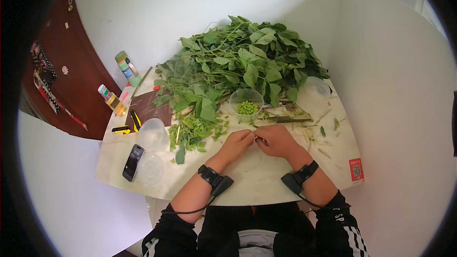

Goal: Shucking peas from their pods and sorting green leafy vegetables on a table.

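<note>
While fingers [247,134] meet, hold unclear, round beans [247,108]

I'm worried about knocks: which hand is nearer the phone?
Left. The left hand is to the right of the phone; the right hand is farther right.

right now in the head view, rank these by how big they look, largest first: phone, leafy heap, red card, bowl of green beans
1. Leafy heap, by far
2. Bowl of green beans
3. Phone
4. Red card, somewhat smaller than the phone
</note>
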`<state>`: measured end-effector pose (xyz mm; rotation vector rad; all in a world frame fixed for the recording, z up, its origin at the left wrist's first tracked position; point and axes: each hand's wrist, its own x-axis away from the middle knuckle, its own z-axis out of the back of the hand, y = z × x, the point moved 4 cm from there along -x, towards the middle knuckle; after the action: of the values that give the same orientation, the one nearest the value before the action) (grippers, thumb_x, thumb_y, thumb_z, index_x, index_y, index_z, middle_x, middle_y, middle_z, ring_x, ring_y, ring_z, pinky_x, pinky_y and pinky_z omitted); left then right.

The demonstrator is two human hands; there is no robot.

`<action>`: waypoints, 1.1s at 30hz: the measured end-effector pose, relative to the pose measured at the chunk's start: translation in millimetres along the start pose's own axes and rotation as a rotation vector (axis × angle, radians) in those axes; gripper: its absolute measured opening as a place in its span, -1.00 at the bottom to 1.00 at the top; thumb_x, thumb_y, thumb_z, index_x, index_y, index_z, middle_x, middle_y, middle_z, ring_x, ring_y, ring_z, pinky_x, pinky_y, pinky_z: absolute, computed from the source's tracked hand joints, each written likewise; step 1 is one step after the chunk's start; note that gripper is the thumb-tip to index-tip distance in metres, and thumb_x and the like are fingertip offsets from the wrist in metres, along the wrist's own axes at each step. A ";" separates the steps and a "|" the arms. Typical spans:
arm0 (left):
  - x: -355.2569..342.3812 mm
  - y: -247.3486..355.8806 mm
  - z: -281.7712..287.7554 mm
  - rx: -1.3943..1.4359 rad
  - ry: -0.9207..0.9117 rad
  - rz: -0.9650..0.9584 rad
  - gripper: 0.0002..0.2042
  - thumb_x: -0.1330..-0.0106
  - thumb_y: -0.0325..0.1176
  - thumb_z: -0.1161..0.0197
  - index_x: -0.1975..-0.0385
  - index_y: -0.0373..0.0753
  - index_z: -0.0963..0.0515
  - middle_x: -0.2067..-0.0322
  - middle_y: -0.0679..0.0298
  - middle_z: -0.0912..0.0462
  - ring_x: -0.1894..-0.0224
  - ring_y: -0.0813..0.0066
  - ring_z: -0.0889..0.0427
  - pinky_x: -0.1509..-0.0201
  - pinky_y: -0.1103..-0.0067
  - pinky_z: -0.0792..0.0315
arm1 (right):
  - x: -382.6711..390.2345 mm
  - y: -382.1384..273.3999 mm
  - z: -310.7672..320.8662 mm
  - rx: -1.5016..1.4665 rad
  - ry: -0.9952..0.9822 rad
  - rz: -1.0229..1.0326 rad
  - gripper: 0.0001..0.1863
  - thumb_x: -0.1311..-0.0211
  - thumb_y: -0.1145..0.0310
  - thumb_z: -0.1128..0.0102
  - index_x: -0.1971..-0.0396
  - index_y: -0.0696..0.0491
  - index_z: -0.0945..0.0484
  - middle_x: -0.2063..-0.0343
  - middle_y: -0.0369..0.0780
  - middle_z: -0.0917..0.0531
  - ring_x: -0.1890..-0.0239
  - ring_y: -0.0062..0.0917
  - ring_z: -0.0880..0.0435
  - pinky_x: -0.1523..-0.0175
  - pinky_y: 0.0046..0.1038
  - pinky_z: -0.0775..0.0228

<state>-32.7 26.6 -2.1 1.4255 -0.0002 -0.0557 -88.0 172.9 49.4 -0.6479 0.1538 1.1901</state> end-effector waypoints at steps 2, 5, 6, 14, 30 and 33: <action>2.5 1.2 1.3 -0.103 -0.004 -0.017 -0.71 -0.48 -0.21 0.04 0.46 -0.22 -0.44 0.52 0.46 -0.38 0.47 0.70 -0.29 0.39 0.68 -0.23 | -1.6 -4.3 0.7 0.023 -0.023 0.016 -0.89 -0.04 0.38 -0.17 0.40 0.03 -0.55 0.53 -0.18 -0.62 0.44 -0.20 -0.61 0.34 -0.23 -0.43; 0.5 5.7 1.1 -0.099 -0.008 -0.051 -0.70 -0.48 -0.21 0.03 0.49 -0.22 -0.42 0.55 0.46 -0.37 0.49 0.69 -0.28 0.42 0.67 -0.22 | 1.5 2.1 -3.5 -0.030 -0.018 -0.001 -0.86 -0.04 0.38 -0.18 0.36 0.04 -0.55 0.52 -0.18 -0.63 0.44 -0.20 -0.62 0.34 -0.24 -0.44; 0.5 5.6 0.7 -0.101 -0.008 -0.049 -0.70 -0.48 -0.21 0.03 0.49 -0.22 -0.42 0.55 0.46 -0.37 0.49 0.69 -0.28 0.42 0.67 -0.22 | 0.6 3.3 -3.5 -0.113 0.004 -0.034 -0.85 -0.06 0.38 -0.18 0.34 0.04 -0.56 0.52 -0.17 -0.64 0.45 -0.20 -0.62 0.35 -0.25 -0.44; -1.6 -2.8 3.4 -0.161 0.065 -0.077 -0.72 -0.41 -0.25 -0.09 0.48 -0.33 -0.42 0.60 0.37 -0.37 0.49 0.64 -0.29 0.39 0.60 -0.26 | 1.0 18.8 -17.2 -0.416 0.011 -0.250 -0.77 -0.15 0.43 -0.22 0.18 0.08 -0.51 0.58 -0.20 -0.61 0.55 -0.43 -0.58 0.40 -0.43 -0.39; 2.6 2.6 1.9 0.141 -0.039 0.005 -0.74 -0.41 -0.30 -0.13 0.57 -0.20 -0.43 0.69 0.52 -0.25 0.66 0.74 -0.15 0.58 0.67 -0.01 | 1.9 21.6 -26.3 -0.842 -0.036 -0.321 -0.83 -0.25 0.51 -0.23 0.22 0.08 -0.44 0.44 -0.31 -0.57 0.45 -0.69 -0.55 0.38 -0.60 -0.41; 3.3 3.2 1.4 0.210 -0.060 0.049 -0.74 -0.40 -0.31 -0.14 0.58 -0.21 -0.44 0.69 0.52 -0.26 0.66 0.75 -0.16 0.59 0.68 -0.01 | 3.7 20.7 -23.7 -0.829 -0.031 -0.359 -0.83 -0.22 0.46 -0.28 0.26 0.12 -0.48 0.48 -0.30 -0.61 0.50 -0.72 -0.53 0.39 -0.58 -0.41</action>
<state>-29.3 25.5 1.1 1.6327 -0.0927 -0.0590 -99.9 167.5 20.5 -1.3148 -0.4951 0.8839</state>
